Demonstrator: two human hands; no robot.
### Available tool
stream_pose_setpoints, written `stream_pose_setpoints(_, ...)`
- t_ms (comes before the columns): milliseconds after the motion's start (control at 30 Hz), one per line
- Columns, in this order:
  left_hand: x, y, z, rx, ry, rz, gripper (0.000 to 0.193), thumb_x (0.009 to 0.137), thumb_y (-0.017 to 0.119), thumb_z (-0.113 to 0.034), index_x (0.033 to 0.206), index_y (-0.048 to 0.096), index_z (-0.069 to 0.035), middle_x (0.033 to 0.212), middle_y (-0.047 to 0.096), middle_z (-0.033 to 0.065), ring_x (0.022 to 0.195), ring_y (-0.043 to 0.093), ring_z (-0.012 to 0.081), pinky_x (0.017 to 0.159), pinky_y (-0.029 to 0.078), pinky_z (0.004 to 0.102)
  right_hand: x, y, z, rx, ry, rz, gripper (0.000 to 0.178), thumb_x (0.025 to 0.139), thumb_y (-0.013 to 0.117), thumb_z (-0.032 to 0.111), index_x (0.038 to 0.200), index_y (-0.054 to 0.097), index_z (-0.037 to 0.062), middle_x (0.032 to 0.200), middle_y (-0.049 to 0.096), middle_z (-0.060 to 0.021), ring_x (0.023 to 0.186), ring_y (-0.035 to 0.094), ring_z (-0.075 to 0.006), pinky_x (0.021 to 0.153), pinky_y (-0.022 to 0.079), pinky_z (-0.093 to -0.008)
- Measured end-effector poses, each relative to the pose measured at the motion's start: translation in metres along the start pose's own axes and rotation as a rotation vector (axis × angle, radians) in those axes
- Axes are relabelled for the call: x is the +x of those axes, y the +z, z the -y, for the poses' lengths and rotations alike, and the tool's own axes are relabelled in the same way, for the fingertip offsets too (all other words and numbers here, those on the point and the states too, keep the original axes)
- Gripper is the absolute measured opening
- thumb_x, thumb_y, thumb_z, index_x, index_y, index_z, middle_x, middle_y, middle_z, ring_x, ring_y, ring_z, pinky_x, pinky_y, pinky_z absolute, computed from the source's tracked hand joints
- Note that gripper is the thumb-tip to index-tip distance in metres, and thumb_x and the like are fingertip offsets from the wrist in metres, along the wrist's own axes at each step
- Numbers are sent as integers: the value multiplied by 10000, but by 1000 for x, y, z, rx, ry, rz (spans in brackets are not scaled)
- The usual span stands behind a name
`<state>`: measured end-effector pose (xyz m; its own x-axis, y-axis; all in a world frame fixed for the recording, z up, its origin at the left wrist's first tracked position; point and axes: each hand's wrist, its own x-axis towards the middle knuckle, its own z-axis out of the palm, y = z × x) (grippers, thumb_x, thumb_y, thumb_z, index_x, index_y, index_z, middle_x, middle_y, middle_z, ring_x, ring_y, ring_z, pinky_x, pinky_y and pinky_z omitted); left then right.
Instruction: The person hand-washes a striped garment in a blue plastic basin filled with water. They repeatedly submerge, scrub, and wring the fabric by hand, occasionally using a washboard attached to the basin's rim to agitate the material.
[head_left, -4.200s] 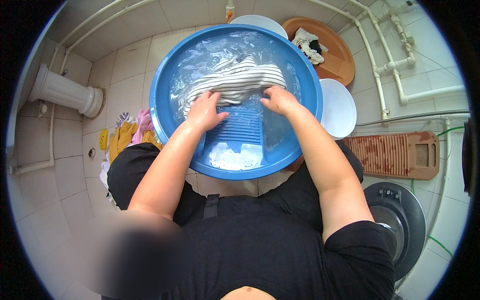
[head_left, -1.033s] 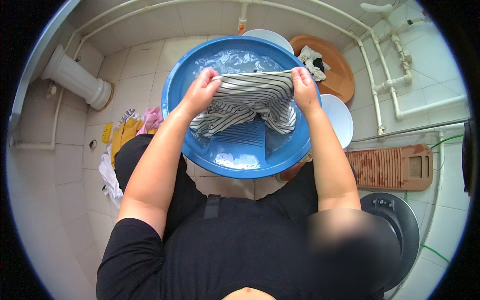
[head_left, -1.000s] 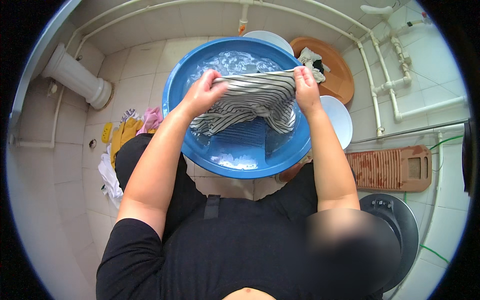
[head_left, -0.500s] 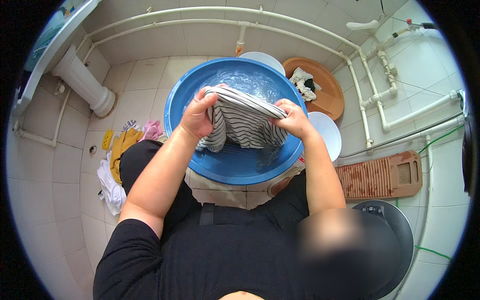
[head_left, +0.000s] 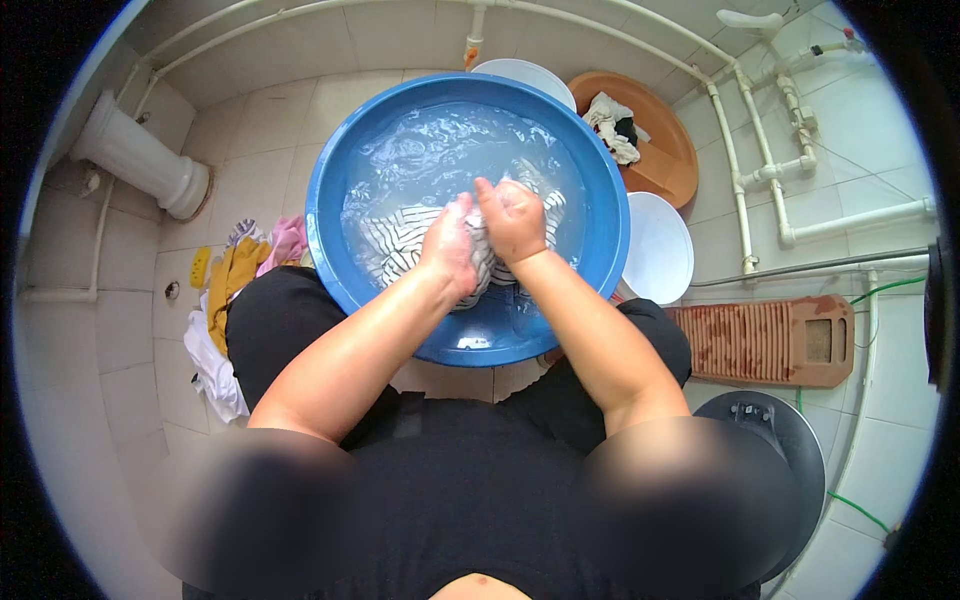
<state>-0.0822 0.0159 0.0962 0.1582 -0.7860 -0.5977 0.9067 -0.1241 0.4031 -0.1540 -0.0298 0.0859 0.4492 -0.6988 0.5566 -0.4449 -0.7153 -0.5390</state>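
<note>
A white garment with dark stripes lies partly under the water in a large blue basin. Both of my hands are close together over the basin's middle with a bunch of this cloth between them. My right hand is curled into a fist around the cloth. My left hand is closed against the bunch from the other side, its fingers partly hidden. Part of the garment spreads out to the left in cloudy, rippling water; another part shows just past my right hand.
A brown washboard lies on the floor at the right. An orange-brown basin with clothes stands behind, near a white round basin. A yellow garment, a white one and a yellow brush-like object lie left. White pipes line the walls.
Both hands have come down toward the water and together. The striped garment, earlier held up and stretched between them, is now bunched and partly in the water.
</note>
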Motion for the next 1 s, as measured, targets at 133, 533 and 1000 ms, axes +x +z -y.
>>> stream_pose_setpoints(133,55,-52,-6,23,-11,31,308,874,489,-360,790,543,-68,764,586,72,680,566,192,609,464,311,-4,12,24,212,33,-20,251,744,607,243,540,562,105,578,558,-98,566,563,-267,541,453,-364)
stream_pose_setpoints(533,71,-70,-18,10,-101,290,307,878,430,-400,793,515,-117,779,551,63,681,516,180,625,443,349,1,4,50,321,-52,52,233,741,591,130,552,492,36,554,476,-136,508,500,-299,495,408,-373)
stream_pose_setpoints(1000,20,-11,-74,-22,58,368,278,855,469,-251,969,564,-16,1001,600,101,898,581,213,818,461,364,20,-11,-99,371,374,656,563,765,563,533,1033,602,39,1034,610,-122,964,560,-205,838,415,-317)
